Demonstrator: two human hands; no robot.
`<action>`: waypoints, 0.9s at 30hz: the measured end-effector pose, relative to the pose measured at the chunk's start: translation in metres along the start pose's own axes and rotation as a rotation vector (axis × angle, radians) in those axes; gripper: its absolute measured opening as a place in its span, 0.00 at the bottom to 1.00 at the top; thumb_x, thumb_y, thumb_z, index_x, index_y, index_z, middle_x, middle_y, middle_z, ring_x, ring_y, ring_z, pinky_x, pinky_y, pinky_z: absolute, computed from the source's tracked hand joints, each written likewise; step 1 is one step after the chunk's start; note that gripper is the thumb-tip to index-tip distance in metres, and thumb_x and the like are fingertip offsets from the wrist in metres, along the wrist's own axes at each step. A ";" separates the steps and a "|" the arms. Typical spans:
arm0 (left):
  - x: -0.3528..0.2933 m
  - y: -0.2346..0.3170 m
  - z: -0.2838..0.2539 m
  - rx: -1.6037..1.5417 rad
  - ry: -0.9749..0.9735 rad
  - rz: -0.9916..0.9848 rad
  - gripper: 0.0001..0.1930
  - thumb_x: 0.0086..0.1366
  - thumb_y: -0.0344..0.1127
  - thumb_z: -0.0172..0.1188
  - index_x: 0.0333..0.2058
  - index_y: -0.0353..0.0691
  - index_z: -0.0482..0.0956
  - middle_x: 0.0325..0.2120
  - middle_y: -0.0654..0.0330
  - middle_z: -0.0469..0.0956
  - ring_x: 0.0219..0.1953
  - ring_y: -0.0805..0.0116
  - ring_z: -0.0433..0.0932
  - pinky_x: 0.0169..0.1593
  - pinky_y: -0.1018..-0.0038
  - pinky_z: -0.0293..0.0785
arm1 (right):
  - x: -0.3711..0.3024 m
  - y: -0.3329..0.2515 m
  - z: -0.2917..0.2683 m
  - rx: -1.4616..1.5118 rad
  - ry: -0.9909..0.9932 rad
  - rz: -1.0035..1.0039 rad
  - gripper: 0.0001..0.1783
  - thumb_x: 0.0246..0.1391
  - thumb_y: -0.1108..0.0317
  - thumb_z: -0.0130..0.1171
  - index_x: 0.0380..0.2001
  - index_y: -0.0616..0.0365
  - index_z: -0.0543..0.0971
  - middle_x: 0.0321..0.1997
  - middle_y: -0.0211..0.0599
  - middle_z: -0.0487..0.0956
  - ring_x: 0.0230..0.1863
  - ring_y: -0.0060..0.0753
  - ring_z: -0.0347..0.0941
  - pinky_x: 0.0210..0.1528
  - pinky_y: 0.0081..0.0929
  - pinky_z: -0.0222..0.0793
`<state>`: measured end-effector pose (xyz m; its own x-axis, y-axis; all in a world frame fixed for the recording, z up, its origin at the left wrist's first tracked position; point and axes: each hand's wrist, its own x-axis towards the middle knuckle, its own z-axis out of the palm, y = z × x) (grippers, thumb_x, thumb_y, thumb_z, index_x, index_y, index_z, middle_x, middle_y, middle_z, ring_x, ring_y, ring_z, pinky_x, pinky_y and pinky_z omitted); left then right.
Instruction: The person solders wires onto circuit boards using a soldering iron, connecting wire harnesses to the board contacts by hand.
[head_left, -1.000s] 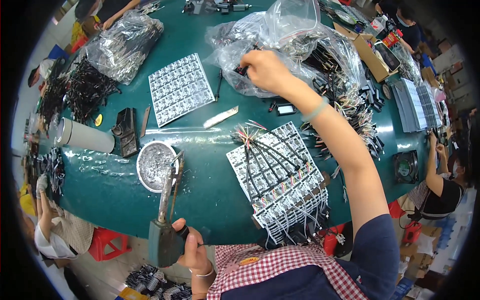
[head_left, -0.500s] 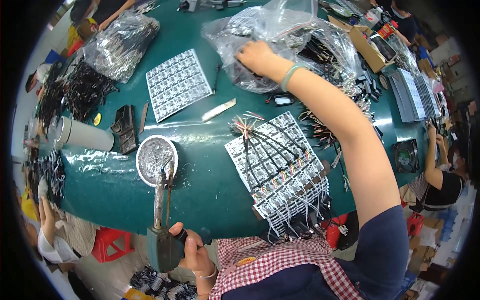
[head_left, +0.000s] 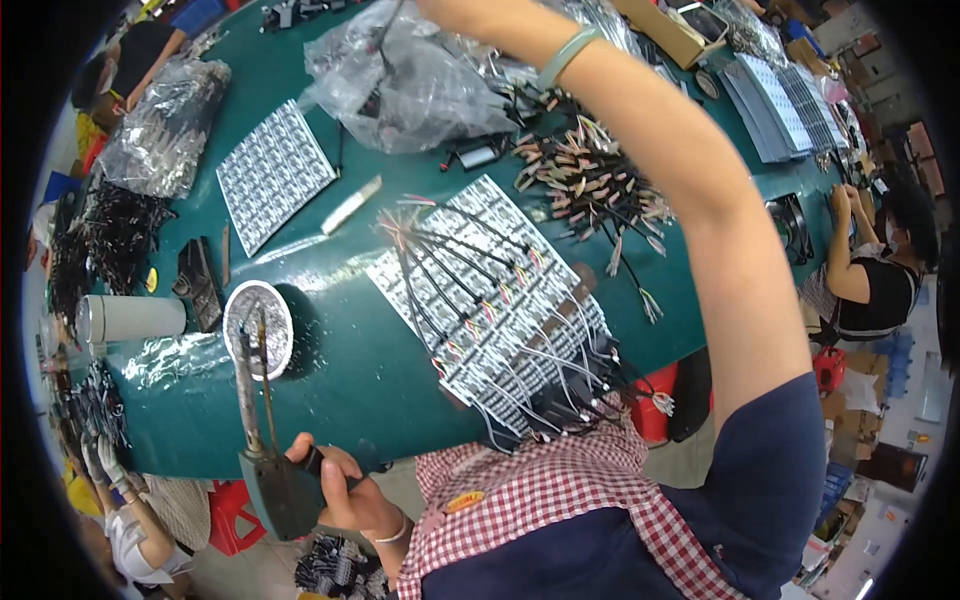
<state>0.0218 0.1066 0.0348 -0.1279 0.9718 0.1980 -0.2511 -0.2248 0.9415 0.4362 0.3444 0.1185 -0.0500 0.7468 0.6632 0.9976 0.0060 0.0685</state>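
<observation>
My left hand (head_left: 350, 492) grips a soldering gun (head_left: 278, 495) by its handle, near the table's front edge. The gun's long tip reaches into a round white pot (head_left: 288, 325) lined with grey, crusty material. My right hand (head_left: 452, 10) is at the upper edge, its fingers cut off by the frame. Just left of it, a thin black cable (head_left: 386, 45) rises over a clear plastic bag (head_left: 420, 105). In front of me lies a white circuit board panel (head_left: 480, 215) with black cables fanned across it. Their coloured wire ends meet a row of boards with white leads (head_left: 520, 365).
A second circuit board panel (head_left: 275, 175) lies farther left. A white cylinder (head_left: 135, 318) and a black block (head_left: 198, 285) stand beyond the pot. Loose cables (head_left: 590, 180) pile up under my right forearm. Co-workers sit at both sides; one person (head_left: 865, 250) is at the right.
My right hand has lifted off the plastic bag toward the upper edge, and a black cable now shows upright there. The view has shifted, so the table's things sit farther left.
</observation>
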 end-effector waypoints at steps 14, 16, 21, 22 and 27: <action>-0.005 0.013 0.055 -0.018 -0.227 -0.007 0.22 0.59 0.24 0.53 0.53 0.25 0.67 0.50 0.45 0.75 0.21 0.76 0.63 0.27 0.79 0.60 | -0.295 -0.005 -0.202 0.598 -0.262 0.077 0.17 0.40 0.86 0.59 0.36 0.60 0.78 0.47 0.44 0.80 0.48 0.46 0.79 0.47 0.35 0.76; -0.009 0.011 0.065 -0.010 -0.301 -0.005 0.22 0.57 0.24 0.53 0.52 0.25 0.68 0.49 0.45 0.74 0.21 0.76 0.64 0.26 0.78 0.60 | -0.327 -0.011 -0.195 0.624 -0.329 0.035 0.15 0.40 0.85 0.58 0.35 0.60 0.77 0.53 0.43 0.78 0.51 0.48 0.77 0.51 0.36 0.76; -0.030 0.007 0.071 0.021 -0.352 -0.009 0.23 0.55 0.24 0.54 0.51 0.26 0.68 0.49 0.44 0.74 0.18 0.75 0.63 0.24 0.77 0.59 | -0.370 -0.006 -0.185 0.527 -0.340 0.109 0.21 0.41 0.87 0.54 0.41 0.60 0.79 0.53 0.41 0.79 0.51 0.47 0.77 0.54 0.36 0.74; -0.033 0.006 0.069 0.067 -0.348 0.017 0.24 0.54 0.25 0.56 0.51 0.25 0.67 0.48 0.44 0.73 0.28 0.69 0.68 0.29 0.76 0.65 | -0.374 -0.006 -0.185 0.609 -0.233 0.210 0.21 0.42 0.89 0.53 0.41 0.61 0.79 0.51 0.42 0.80 0.50 0.46 0.78 0.53 0.35 0.74; -0.037 0.007 0.056 0.166 -0.314 -0.046 0.24 0.52 0.25 0.56 0.50 0.23 0.68 0.47 0.41 0.72 0.41 0.61 0.72 0.37 0.73 0.71 | -0.375 -0.004 -0.198 0.821 0.153 0.542 0.10 0.51 0.86 0.51 0.35 0.68 0.79 0.37 0.42 0.80 0.41 0.36 0.79 0.45 0.29 0.75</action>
<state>0.0783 0.0729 0.0489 0.1875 0.9608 0.2042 -0.0872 -0.1908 0.9777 0.4415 -0.0668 0.0171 0.4740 0.6914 0.5452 0.6083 0.1906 -0.7705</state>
